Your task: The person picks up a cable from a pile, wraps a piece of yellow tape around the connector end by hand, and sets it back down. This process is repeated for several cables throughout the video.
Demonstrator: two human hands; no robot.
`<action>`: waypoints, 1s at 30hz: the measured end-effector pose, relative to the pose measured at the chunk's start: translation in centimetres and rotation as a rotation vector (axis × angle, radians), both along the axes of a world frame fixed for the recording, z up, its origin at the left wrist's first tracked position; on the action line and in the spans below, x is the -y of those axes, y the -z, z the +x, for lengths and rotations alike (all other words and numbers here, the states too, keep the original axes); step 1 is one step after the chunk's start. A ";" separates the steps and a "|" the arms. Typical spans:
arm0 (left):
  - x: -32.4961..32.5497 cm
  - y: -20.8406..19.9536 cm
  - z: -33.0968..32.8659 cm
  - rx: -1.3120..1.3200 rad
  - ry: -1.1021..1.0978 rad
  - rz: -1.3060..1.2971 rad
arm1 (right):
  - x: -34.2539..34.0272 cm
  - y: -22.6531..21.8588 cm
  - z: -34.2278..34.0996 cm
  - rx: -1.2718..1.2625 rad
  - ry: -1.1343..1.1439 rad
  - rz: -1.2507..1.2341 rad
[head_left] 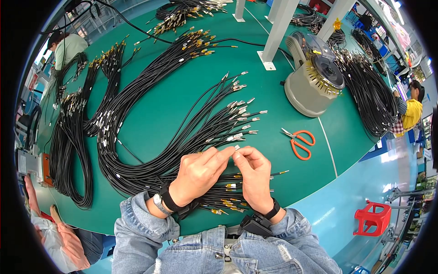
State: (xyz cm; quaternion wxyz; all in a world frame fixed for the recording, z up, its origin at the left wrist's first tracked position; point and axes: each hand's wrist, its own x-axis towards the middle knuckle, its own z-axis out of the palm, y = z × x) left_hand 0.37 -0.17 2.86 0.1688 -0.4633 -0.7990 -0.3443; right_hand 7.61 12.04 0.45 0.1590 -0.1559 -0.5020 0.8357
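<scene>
My left hand [203, 172] and my right hand [256, 179] meet fingertip to fingertip over the green table, both closed in a pinch. A small white piece [237, 147] shows between their fingertips; it is too small to tell whether it is a label or a cable end. Under and behind my hands lies a bundle of black cables [150, 166], bent in a big curve. Some of its ends carry silver-white tips [237, 137] just beyond my fingers. Others, with yellow tags [231, 186], stick out between and below my wrists.
Orange-handled scissors [301, 144] lie right of my hands. Beyond them stands a beige rotary machine [310, 77] beside a metal post [278, 34]. More cable bundles [68, 150] lie left and others [365, 91] far right. People sit around the table; a red stool [372, 218] stands on the floor.
</scene>
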 end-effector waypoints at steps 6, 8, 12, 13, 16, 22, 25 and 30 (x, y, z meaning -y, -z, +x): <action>-0.1 0.1 0.0 -0.023 0.008 0.019 | -0.6 -0.3 -0.1 0.026 -0.059 0.063; -0.1 0.2 0.1 -0.036 -0.002 0.021 | -0.9 -0.4 -0.1 0.028 -0.068 0.073; 0.0 0.3 0.1 -0.051 -0.023 0.026 | -1.0 -0.5 -0.1 0.033 -0.088 0.101; 0.0 0.3 0.1 -0.055 -0.030 0.029 | -1.0 -0.5 -0.1 0.035 -0.090 0.108; -0.1 0.4 0.1 -0.047 -0.035 0.054 | -0.9 -0.5 0.0 0.038 -0.095 0.110; -0.2 0.5 0.1 -0.008 -0.040 0.096 | -0.8 -0.8 0.1 0.051 -0.099 0.112; -0.2 0.5 0.1 0.031 -0.035 0.108 | -0.5 -1.1 0.1 0.084 -0.088 0.036; -0.4 0.5 0.0 0.048 -0.049 0.132 | -0.2 -1.5 0.1 0.066 -0.069 -0.033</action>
